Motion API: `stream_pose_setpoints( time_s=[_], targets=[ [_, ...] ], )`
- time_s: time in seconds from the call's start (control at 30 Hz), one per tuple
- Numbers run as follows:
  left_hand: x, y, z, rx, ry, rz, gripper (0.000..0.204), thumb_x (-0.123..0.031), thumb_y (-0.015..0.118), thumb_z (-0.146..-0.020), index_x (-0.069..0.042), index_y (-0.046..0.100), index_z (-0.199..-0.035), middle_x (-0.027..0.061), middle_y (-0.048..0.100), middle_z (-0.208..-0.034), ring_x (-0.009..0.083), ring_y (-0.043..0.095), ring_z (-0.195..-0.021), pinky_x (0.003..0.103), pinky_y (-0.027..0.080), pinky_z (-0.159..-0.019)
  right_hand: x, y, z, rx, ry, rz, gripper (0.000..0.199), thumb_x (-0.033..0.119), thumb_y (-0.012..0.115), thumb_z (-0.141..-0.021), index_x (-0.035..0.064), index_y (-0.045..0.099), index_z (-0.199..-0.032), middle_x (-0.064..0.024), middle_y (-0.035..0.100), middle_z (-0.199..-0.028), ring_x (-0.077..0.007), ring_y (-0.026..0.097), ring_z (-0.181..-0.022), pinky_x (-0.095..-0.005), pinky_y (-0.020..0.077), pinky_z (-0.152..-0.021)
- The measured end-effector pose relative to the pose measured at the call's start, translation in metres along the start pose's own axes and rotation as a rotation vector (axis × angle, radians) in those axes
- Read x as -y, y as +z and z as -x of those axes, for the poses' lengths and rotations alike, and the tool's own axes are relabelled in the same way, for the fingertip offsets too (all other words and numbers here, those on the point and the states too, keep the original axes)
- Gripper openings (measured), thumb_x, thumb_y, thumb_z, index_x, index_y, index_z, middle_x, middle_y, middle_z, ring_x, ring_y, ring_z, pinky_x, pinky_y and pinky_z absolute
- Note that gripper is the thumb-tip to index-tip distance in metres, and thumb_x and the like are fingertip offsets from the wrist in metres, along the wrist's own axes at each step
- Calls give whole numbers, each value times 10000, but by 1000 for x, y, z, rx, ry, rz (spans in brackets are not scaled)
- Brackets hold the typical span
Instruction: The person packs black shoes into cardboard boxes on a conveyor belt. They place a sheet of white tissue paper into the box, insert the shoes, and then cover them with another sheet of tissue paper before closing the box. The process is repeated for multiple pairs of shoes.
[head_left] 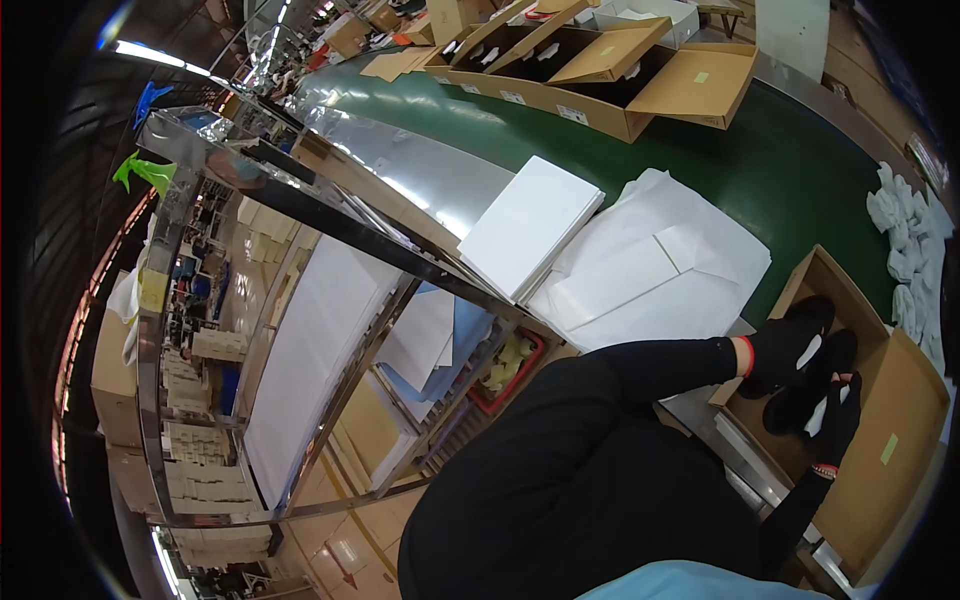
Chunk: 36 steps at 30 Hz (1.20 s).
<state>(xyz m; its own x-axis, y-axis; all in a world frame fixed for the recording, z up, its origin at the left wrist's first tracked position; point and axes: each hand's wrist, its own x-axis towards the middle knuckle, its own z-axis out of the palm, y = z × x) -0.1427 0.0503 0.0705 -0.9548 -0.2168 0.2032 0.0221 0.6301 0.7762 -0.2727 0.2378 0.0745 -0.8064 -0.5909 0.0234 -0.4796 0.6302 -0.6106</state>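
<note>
At the lower right, an open brown cardboard box (765, 432) holds black shoes (815, 312) with pieces of white paper (808, 350) showing on them. My left hand (772, 360), dark-gloved below a red wristband, reaches over the box's left side onto the shoes. Its fingers blend into the black and cannot be made out. From the near side comes my right hand (838, 425), also dark-gloved, with a beaded bracelet at the wrist. Bare fingertips show at its far end, closed around a black shoe beside the white paper.
The box's lid (900, 420) lies folded back to the right. Left of the box are a stack of white sheets (530, 225) and loose white paper (650, 265) by a green conveyor belt (500, 130). Crumpled white paper (905, 240) lines the far right; more open boxes (600, 85) stand beyond.
</note>
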Motion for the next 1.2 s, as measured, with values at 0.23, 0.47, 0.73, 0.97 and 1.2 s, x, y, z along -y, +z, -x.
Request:
stream_pose_setpoints(
  time_s=[0.23, 0.47, 0.73, 0.97, 1.2],
  targets=[
    [30, -32, -7, -306, -245, 649, 722, -164, 774, -639, -36, 419, -1255, 141, 535, -1083, 259, 547, -1020, 332, 449, -879, -15, 9, 2, -100, -36, -70, 250, 306, 515, -961, 88, 543, -1080, -91, 630, -950, -236, 622, -858, -355, 466, -759],
    [-44, -219, 79, -372, -197, 316, 677, -229, 705, -654, -87, 468, -1272, 76, 520, -1119, 201, 526, -1049, 303, 405, -921, -21, 12, 3, -122, -16, -53, 273, 309, 526, -956, 91, 562, -1117, -94, 650, -1019, -249, 633, -944, -346, 468, -812],
    [44, -215, 175, -557, -443, -77, 660, -252, 737, -721, -117, 428, -1289, 133, 562, -1091, 274, 580, -1021, 356, 450, -876, -25, 17, 1, -131, -37, -82, 253, 283, 521, -963, 79, 561, -1107, -90, 645, -997, -232, 629, -905, -340, 466, -800],
    [89, -181, 210, -828, -367, -352, 561, -236, 715, -792, -52, 475, -1264, 139, 565, -1200, 281, 643, -899, 376, 514, -748, -50, 11, -8, -98, -98, -239, 166, 148, 536, -941, 55, 580, -1071, -45, 614, -866, -126, 575, -737, -274, 448, -658],
    [-5, -143, 189, -713, -204, 328, 478, -138, 658, -859, -57, 476, -1293, 79, 547, -1217, 108, 578, -784, 241, 471, -654, -16, -61, -2, -407, -223, -350, 195, 121, 504, -968, 14, 585, -1109, -69, 600, -1003, -155, 557, -978, -259, 417, -878]
  ],
)
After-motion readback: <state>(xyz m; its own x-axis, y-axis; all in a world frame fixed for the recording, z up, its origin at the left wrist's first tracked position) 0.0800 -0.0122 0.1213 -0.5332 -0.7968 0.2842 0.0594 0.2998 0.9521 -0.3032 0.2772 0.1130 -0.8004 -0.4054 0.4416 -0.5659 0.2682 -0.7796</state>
